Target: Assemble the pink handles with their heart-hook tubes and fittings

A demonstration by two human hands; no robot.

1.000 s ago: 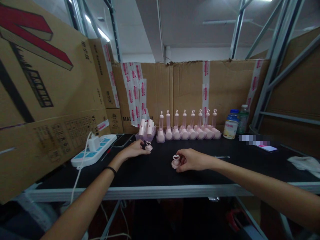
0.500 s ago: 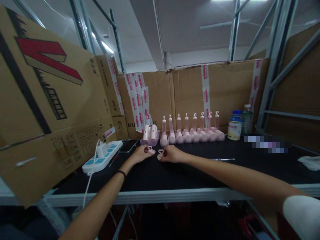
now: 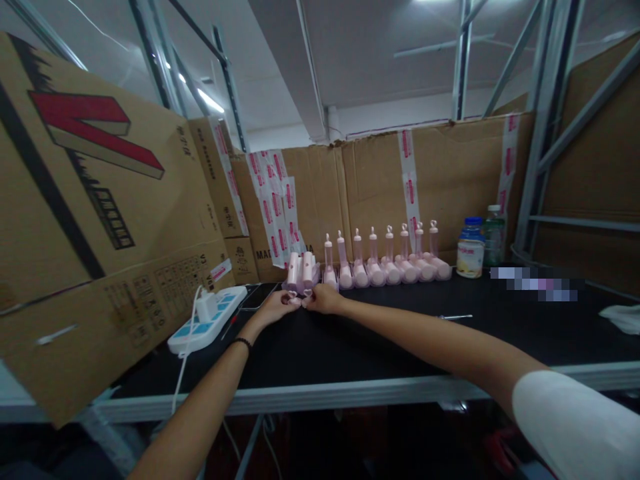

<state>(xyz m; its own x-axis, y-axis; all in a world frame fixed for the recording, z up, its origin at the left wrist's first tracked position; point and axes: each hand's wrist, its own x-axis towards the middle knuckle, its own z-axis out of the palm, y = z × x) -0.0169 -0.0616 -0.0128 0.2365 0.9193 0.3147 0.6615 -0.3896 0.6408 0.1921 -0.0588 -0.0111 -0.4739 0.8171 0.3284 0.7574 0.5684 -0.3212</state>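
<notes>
My left hand (image 3: 277,308) is closed in a pinch on a small pale pink piece (image 3: 295,302) with a heart-shaped loop on it. A matching pink piece (image 3: 307,301) with a heart-shaped loop is between the fingers of my right hand (image 3: 327,299). The two pieces are side by side, close together, low over the black tabletop; whether they touch, I cannot tell. Just behind them lie pink cylinders (image 3: 294,272) on a lilac holder. To the right stands a row of several pink pieces with clear upright tubes and looped caps (image 3: 373,257).
On the left, a white power strip (image 3: 207,323) with a plugged-in charger rests beside a dark phone (image 3: 257,295). A screwdriver (image 3: 456,317) lies right of centre. A blue-capped jar (image 3: 470,248) and a bottle (image 3: 494,237) stand back right. Cardboard walls (image 3: 370,180) enclose the table.
My right hand has moved left with its pink piece, closing the gap to the piece in my left hand. The view has shifted slightly.
</notes>
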